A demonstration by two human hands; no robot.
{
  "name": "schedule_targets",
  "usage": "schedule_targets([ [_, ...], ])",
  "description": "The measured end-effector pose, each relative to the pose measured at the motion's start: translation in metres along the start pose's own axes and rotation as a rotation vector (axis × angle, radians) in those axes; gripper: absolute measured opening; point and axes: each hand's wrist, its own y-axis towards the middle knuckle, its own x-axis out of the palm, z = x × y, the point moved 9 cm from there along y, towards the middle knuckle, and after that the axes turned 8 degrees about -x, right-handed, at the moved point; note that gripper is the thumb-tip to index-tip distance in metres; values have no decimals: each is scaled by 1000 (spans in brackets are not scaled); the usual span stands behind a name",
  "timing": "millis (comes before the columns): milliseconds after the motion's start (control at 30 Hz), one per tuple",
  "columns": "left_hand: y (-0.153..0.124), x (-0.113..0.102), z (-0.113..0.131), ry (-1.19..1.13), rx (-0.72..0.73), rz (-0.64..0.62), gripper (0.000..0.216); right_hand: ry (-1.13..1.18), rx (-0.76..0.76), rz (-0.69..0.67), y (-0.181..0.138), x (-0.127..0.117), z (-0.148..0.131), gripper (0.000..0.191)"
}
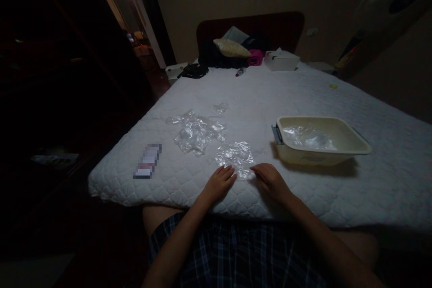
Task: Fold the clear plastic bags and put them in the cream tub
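A crinkled clear plastic bag (238, 155) lies spread on the white quilted bed cover, right before me. My left hand (221, 183) rests flat at its lower left edge, with the fingers stretched out and slightly apart. At the bag's right edge, my right hand (271, 180) has its fingertips drawn together on the plastic; its thumb is mostly hidden. Beyond my left hand, a loose heap of clear plastic bags (197, 131) lies on the bed, with one small crumpled piece (220, 108) behind it.
A cream plastic tub (315, 157) with grey handles stands at right, clear plastic bags (308, 138) inside. A blurred-out phone-like object (147, 162) lies left. Pillows (232, 48), a pink roll (255, 57) and a white box (281, 60) sit by the headboard. A fan (391, 4) stands far right.
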Motion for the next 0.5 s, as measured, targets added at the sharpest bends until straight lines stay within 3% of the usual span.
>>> schedule_targets([
  [233,1,-1,0,6,-5,1,29,7,86,18,20,26,29,25],
  [500,0,1,0,-13,-11,-12,31,-128,124,-13,26,26,22,9],
])
